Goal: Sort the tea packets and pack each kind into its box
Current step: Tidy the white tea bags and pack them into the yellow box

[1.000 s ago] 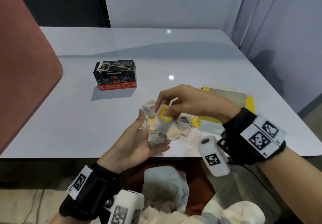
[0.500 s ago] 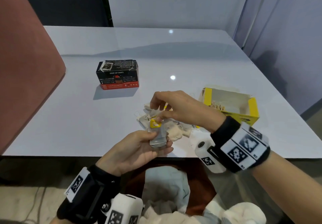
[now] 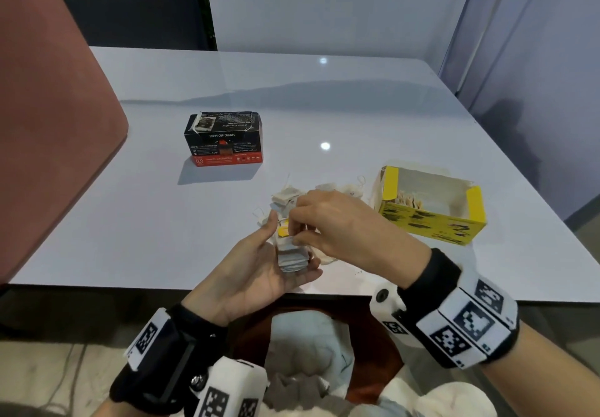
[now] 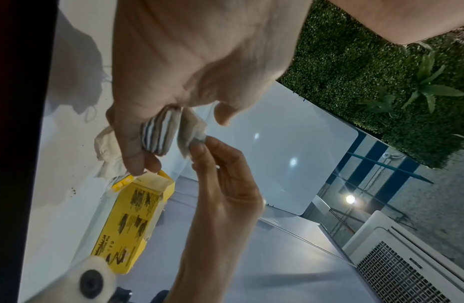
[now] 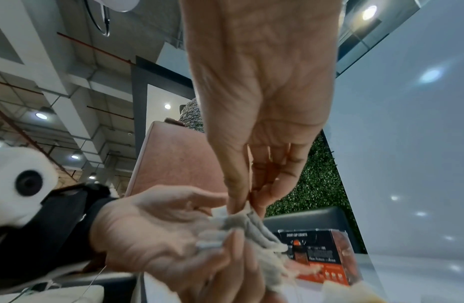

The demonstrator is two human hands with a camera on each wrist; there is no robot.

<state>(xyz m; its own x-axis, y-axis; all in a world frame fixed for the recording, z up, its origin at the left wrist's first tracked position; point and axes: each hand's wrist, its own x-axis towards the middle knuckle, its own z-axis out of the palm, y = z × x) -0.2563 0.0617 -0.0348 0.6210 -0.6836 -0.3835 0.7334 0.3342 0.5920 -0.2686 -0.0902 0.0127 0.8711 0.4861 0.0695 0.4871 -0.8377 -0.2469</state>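
Now, at the near edge of the white table [image 3: 168,221]:

Left hand [image 3: 256,270]: palm up, just above the table edge; fingers half curled, cupping a stack of tea bags [image 3: 292,256]; thumb raised beside the stack.

Stack of tea bags: several flat grey-white sachets lying together, held between the left fingers [image 4: 132,147] and the palm; a yellow tag [image 3: 284,231] shows at its far end.

Right hand [image 3: 341,225]: back upward, reaching across onto the stack; thumb and fingertips [image 5: 236,196] pressed together, pinching the top edge of a single tea bag [image 4: 192,127] that sits against the stack.

Loose tea bags [image 3: 287,197]: small pile on the table just beyond both hands, strings trailing; some lie between the hands and the yellow box.

Yellow box [image 3: 431,218]: open at the top, on the table to the person's right, near the pile; tea bags stand on edge inside it, along the left part.

Black and red box [image 3: 224,139]: closed, standing further out on the table to the left, well apart from the pile and the hands; "EVERY CUP COUNTS" printed on its face.

Wrists: each carries a black strap with black-and-white marker tags and a white camera unit.

Pink chair back [image 3: 48,124]: at the left side of the table.
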